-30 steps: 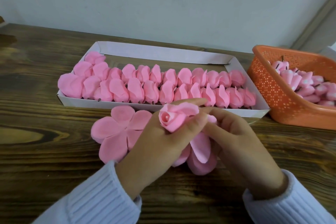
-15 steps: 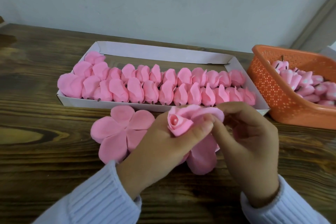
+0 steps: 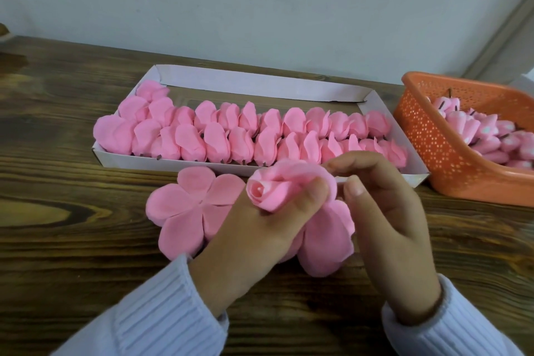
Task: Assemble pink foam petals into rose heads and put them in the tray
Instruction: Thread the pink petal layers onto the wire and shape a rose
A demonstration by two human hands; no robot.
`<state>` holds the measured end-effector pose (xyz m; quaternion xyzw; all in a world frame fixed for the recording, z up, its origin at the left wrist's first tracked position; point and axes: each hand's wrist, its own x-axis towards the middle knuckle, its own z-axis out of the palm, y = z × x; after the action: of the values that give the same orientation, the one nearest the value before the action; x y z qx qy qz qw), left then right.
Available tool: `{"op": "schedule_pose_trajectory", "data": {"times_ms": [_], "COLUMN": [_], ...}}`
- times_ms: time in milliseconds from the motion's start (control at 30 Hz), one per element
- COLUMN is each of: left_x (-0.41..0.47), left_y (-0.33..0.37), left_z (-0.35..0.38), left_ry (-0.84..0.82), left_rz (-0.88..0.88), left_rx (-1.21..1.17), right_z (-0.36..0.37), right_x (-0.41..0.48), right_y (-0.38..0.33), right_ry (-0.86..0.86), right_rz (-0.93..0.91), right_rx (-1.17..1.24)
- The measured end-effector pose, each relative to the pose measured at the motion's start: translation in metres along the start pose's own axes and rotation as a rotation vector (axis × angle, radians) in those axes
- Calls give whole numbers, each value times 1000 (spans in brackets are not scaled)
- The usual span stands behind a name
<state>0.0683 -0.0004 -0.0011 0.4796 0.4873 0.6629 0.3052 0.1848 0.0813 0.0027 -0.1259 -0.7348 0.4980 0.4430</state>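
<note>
1. Head view: the left hand (image 3: 260, 228) grips the half-made rose head (image 3: 271, 191) at the frame's centre, held above the table (image 3: 72, 240). Its thumb is pressed on the wrapped petal, probably to keep the foam from springing open.
2. The right hand (image 3: 384, 211), at 3 o'clock of the rose, is curled, with its forefinger at the outer petal's rim. I cannot tell whether it pinches that petal or only touches it, because the rim hides the contact.
3. Loose petals (image 3: 326, 240) hang at 5 o'clock, likely left free for later wraps.
4. The rose lies sideways, its bud tip pointing to 9 o'clock and its long axis running 9 to 3. Its base is hidden between the hands.
5. A flat petal sheet (image 3: 190, 205) lies on the table at 9 o'clock, near the hands, seemingly waiting its turn.
6. The tray (image 3: 260, 85) at 12 o'clock holds rows of finished rose heads (image 3: 245, 136). An orange basket (image 3: 427, 139) of buds (image 3: 485, 136) stands at 2 o'clock.
</note>
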Motion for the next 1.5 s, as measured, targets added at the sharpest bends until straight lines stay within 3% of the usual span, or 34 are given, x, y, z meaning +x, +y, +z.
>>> {"op": "schedule_pose_trajectory", "data": {"times_ms": [133,300,400,800,967,1067,1267,1500], "left_x": [2,0,-1,-13,-10,-5,0,3], "left_y": [-4,-8,-7,11,9,11,18,15], "left_z": [-2,0,-2,4,5,2,-10,-11], "left_ry": [10,-1,-9,61,73,-66,-177,-280], "left_rz": [11,-75,-121,-130,-116,-115,-119,-53], "left_rx": [-100,-162,-169,222,165,102,107,149], "right_z": [2,9,12,11,7,9,8,5], "right_x": [-2,-4,-4,-4,-3,0,3,2], "right_y": [7,3,3,0,5,2,1,5], "right_ry": [49,-149,-171,-201,-266,-344,-425,-485], "right_rz": [224,572,663,667,691,677,722,780], "right_rx": [110,534,710,995,951,1000,1147,961]}}
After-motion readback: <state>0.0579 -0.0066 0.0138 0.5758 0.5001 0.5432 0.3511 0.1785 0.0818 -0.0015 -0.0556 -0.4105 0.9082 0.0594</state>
